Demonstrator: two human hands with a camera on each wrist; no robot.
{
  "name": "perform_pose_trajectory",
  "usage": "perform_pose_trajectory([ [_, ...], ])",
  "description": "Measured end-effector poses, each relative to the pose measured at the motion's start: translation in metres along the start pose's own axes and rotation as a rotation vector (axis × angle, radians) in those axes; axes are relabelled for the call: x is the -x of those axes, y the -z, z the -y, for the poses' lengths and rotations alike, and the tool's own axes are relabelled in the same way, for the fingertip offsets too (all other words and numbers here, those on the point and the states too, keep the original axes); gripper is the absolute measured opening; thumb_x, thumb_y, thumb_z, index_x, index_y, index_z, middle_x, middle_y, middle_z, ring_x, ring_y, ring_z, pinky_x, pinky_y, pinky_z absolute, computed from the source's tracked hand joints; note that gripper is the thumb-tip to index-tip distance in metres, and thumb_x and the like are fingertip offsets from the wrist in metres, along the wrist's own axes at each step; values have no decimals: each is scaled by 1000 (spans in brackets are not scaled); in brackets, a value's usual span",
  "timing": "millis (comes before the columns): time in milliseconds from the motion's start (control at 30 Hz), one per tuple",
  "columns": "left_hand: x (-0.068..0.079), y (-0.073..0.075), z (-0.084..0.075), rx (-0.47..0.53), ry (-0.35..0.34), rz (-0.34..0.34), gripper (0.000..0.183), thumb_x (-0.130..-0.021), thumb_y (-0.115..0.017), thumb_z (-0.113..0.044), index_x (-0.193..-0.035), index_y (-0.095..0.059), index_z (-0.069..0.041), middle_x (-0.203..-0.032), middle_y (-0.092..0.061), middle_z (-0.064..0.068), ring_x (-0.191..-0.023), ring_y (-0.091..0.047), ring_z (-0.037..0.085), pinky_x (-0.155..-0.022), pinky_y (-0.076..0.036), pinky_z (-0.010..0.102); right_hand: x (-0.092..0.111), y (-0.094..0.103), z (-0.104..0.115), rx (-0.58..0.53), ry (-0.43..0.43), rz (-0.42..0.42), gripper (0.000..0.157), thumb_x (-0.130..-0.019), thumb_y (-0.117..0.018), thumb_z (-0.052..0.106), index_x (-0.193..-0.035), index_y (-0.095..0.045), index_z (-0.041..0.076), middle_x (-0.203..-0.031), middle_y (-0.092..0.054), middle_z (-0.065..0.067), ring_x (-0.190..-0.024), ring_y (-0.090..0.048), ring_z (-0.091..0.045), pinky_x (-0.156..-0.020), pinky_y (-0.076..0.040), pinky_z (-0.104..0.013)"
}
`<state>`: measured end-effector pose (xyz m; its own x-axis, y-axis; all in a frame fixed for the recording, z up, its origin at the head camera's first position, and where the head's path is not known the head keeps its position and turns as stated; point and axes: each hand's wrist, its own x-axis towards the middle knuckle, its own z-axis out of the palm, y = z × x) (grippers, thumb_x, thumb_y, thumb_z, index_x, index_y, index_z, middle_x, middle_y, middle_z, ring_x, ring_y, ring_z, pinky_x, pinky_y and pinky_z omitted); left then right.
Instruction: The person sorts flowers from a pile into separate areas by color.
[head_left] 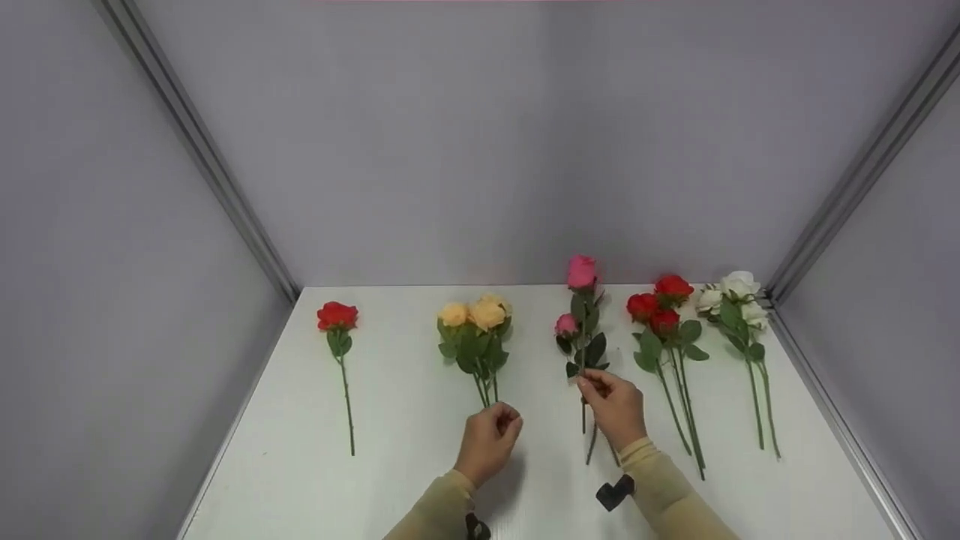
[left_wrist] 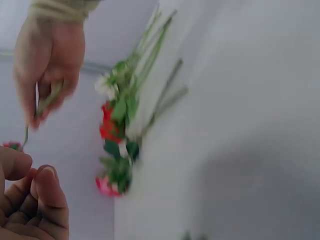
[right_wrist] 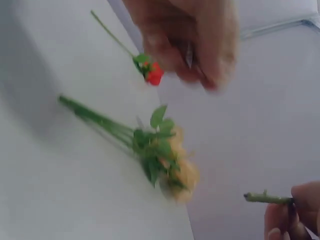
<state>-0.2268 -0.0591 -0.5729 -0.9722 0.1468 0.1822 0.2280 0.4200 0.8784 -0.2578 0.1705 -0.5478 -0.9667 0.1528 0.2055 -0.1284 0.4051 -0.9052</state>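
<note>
My right hand [head_left: 616,409] pinches the green stem of a pink rose [head_left: 582,271] between thumb and fingers, with the bloom pointing away from me. The cut end of that stem [right_wrist: 265,198] sticks out past the fingers in the right wrist view. Beneath it on the table lies another pink rose [head_left: 566,325], partly hidden by leaves. My left hand [head_left: 489,442] hovers just in front of the stems of the yellow roses [head_left: 486,313]. Its fingers are loosely curled with nothing between them, and a small gap shows between thumb and fingertips in the left wrist view.
A single red rose [head_left: 337,316] lies at the left of the white table [head_left: 285,420]. Right of the pink roses are several red roses [head_left: 664,321], then white roses [head_left: 741,285] near the right edge. Grey panels [head_left: 450,150] enclose the table behind and at both sides.
</note>
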Motion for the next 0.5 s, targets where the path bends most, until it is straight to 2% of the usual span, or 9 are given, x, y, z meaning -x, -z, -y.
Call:
perform_pose_trajectory([
  [133, 0, 46, 33, -83, 32, -92, 6, -91, -65, -11, -86, -64, -14, -73, -57, -7, -66, -52, 8, -58, -45, 24, -15, 14, -15, 96, -23, 12, 26, -90, -69, 21, -110, -71, 4, -85, -70, -5, -75, -63, -17, -63, -51, -26],
  [267, 1, 95, 65, -227, 92, -239, 6, -88, -65, -8, -83, -65, -11, -72, -57, -4, -66, -52, 12, -60, -44, 28, -29, 20, -34, 202, -52, 31, 27, -93, -66, 22, -113, -70, 4, -87, -69, -4, -76, -62, -16, -63, -50, -27],
  [400, 1, 138, 97, -350, 217, -354, 6, -88, -64, -10, -84, -65, -6, -73, -60, 2, -67, -55, 17, -64, -45, 35, -36, 18, -52, 266, -66, 45, 27, -93, -65, 21, -113, -70, 4, -90, -69, -5, -78, -61, -17, -65, -49, -31],
  [500, 2, 162, 120, -400, 337, -377, 14, -90, -63, -14, -90, -64, -1, -79, -62, 8, -73, -58, 24, -68, -47, 41, -39, 13, -61, 281, -78, 48, 27, -93, -66, 20, -113, -70, 4, -92, -69, -7, -81, -62, -19, -69, -51, -36],
])
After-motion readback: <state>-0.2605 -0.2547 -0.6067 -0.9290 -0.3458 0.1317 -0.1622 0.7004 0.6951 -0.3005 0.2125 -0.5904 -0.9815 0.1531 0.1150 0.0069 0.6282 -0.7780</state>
